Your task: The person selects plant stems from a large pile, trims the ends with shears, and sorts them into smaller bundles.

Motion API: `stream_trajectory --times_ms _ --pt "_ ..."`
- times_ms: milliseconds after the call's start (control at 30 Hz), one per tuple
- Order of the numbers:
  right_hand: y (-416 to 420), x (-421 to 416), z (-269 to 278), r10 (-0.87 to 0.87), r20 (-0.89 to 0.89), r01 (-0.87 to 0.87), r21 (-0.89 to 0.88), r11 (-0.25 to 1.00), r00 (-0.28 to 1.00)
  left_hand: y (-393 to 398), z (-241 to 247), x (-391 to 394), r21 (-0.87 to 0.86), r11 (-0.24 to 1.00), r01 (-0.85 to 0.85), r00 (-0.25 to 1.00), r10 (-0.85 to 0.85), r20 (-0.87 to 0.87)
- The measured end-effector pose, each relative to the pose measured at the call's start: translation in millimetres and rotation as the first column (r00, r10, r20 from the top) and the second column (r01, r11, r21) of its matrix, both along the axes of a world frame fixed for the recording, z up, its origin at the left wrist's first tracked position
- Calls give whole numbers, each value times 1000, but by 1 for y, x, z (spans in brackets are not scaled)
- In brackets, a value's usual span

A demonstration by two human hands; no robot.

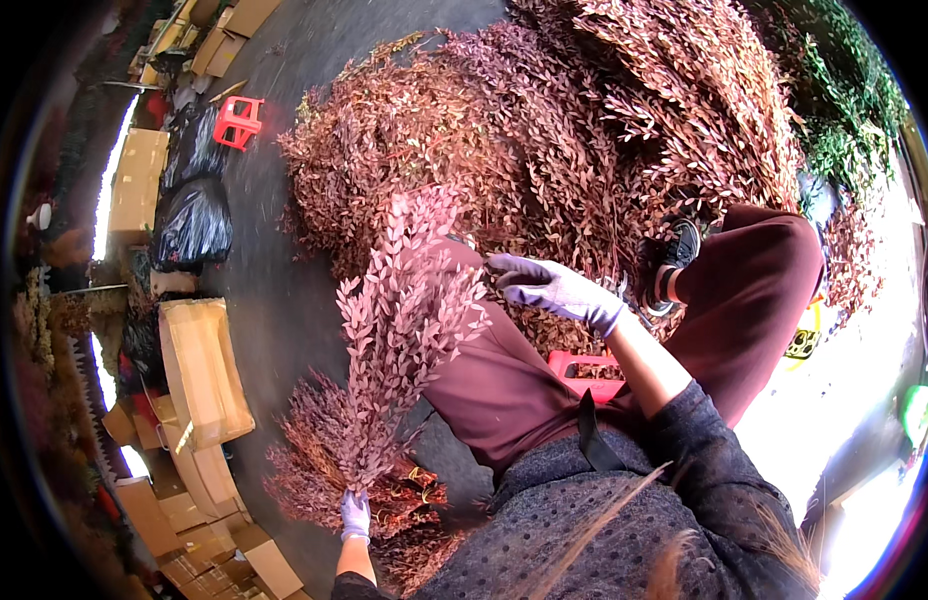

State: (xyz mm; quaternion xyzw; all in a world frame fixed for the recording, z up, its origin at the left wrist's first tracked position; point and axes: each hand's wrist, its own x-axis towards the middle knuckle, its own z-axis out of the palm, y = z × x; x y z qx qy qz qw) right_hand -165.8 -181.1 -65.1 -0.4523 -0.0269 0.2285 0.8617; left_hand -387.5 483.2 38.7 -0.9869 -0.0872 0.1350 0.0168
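Low at the left, my left hand, in a pale glove, grips the stem end of a bunch of dusty-pink leafy branches. The bunch fans upward from that hand, with its leaves in front of my left thigh. My right hand, also gloved, is held out above my lap beside the leaves, fingers somewhat apart and nothing visible in them. Beneath and beside the held bunch, more reddish bundles lie on the floor, some with yellowish ties.
A large heap of reddish-brown leafy branches spreads before my feet, green foliage behind it. A red plastic stool shows between my legs. Another red stool, black plastic bags and cardboard boxes stand at the left.
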Motion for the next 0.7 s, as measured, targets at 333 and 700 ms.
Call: stream_trajectory --times_ms 333,700 --pt "26 42 4 -71 -22 72 28 997 997 -13 8 10 -84 996 -10 1000 8 -18" --pt "43 44 -6 -238 96 253 -194 948 966 -3 0 2 81 995 50 999 -48 -25"
